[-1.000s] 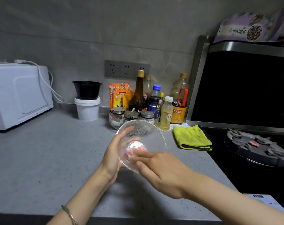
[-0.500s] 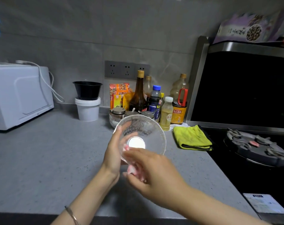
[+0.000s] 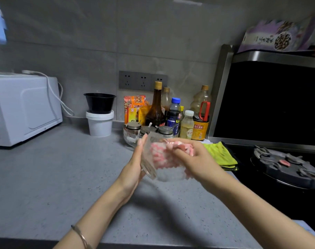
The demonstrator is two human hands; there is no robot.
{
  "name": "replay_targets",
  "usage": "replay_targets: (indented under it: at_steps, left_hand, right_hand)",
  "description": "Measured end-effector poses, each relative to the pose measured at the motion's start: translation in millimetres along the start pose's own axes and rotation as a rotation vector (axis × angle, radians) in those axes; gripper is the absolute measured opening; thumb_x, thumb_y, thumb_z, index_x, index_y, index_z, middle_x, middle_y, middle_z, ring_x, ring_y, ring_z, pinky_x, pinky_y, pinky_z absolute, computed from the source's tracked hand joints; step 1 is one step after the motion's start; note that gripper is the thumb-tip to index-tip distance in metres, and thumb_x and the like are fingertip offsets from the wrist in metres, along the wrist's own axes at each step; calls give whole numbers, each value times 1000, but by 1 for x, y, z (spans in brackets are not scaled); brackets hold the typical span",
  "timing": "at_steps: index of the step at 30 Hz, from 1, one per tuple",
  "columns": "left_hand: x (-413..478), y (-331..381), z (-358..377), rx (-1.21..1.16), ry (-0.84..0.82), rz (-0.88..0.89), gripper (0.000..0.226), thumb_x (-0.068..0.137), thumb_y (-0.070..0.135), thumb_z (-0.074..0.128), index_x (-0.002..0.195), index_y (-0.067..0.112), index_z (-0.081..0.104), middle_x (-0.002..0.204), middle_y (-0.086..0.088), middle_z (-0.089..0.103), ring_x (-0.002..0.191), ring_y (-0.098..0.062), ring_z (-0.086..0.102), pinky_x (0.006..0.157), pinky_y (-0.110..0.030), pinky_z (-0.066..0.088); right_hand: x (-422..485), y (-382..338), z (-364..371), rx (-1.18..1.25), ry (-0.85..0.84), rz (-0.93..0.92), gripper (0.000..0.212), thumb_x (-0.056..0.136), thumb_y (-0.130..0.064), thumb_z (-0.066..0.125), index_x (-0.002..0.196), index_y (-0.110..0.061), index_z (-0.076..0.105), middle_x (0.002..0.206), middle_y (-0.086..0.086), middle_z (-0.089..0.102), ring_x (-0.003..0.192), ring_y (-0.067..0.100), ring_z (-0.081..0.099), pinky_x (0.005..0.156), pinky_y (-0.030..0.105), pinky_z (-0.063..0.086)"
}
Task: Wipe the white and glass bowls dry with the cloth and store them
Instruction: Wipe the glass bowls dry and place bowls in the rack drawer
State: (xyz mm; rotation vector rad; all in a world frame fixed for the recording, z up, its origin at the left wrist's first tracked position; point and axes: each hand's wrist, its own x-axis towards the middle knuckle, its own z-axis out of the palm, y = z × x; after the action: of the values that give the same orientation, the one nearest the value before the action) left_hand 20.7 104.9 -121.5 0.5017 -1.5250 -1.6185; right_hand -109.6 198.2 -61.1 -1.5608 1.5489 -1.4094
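Observation:
A clear glass bowl (image 3: 149, 168) is held above the grey counter, tipped on its side with its opening facing right. My left hand (image 3: 136, 164) supports its outside with fingers stretched up along the base. My right hand (image 3: 192, 159) grips a pink and white cloth (image 3: 160, 155) and presses it into the bowl's inside. The cloth is blurred. No white bowl is visible.
A yellow-green cloth (image 3: 219, 155) lies on the counter (image 3: 45, 177) right of my hands. Bottles and seasoning jars (image 3: 171, 115) stand at the back. A black bowl sits on a white tub (image 3: 99, 123). A white microwave (image 3: 23, 106) is at left, a stove burner (image 3: 286, 166) at right.
The bowl turned from facing me to lying on its side, opening to the right. My right hand moved up and pushed the pink cloth into the bowl.

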Motion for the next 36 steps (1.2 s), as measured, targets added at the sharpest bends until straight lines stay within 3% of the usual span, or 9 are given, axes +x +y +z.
replay_targets:
  at_steps: [5,7,15,18,21,24,27,31,36]
  left_hand:
    - [14,9,-15,22,-3,-59,61,84,63,29,116,24,64,113,-2,70,109,-15,63,93,-33,49]
    - [17,12,-22,-52,-18,-85,60,79,62,38,113,20,65,107,-5,71,98,-14,66,82,-28,54]
    - [55,9,-33,-322,82,3,36,72,48,70,84,14,69,85,-6,66,64,-13,66,50,-20,54]
    - [71,-3,-38,-387,248,0,45,63,57,79,82,21,61,77,-1,49,51,-6,51,41,-13,41]
    - [76,-12,-33,-420,392,32,35,85,42,60,63,19,46,47,9,39,35,-1,38,34,-9,33]
    - [76,-21,-32,-363,509,74,39,91,42,54,62,18,44,45,7,42,39,-4,41,40,-13,37]
    - [74,-25,-35,-327,612,73,40,91,48,51,72,13,52,68,-9,54,65,-21,54,66,-31,47]
    - [73,-23,-36,-333,734,127,45,95,40,48,59,16,39,39,6,35,34,-3,34,37,-14,32]
    - [73,-21,-38,-369,821,77,45,95,42,48,59,17,40,37,10,34,34,-3,33,40,-16,32]
  right_hand:
    - [21,4,-16,346,9,167,28,83,-24,68,103,-5,68,99,26,67,79,30,60,84,39,49]
    - [28,7,-19,431,36,219,37,68,-29,80,98,-9,73,115,34,57,88,48,48,103,45,37]
    - [65,28,-11,526,116,166,28,90,-23,60,116,-14,66,67,-6,72,59,7,64,60,17,52]
    - [80,41,-4,355,334,47,29,92,-33,60,118,-23,67,90,-5,75,73,2,68,51,17,51]
    - [84,47,9,400,414,-212,34,96,-29,55,129,-25,58,124,-6,65,103,2,63,80,19,55]
    - [82,64,36,9,296,-506,51,93,-43,50,141,-25,44,143,-14,47,131,6,44,106,36,42]
    - [84,88,58,-344,219,-647,57,92,-46,48,144,-23,38,149,-15,36,141,9,28,114,36,29]
    - [89,95,64,-366,279,-698,50,96,-41,45,141,-20,44,148,-12,41,140,7,30,114,32,29]
    - [81,104,71,-424,293,-837,37,94,-25,55,128,-12,59,137,-4,54,133,8,44,107,35,40]
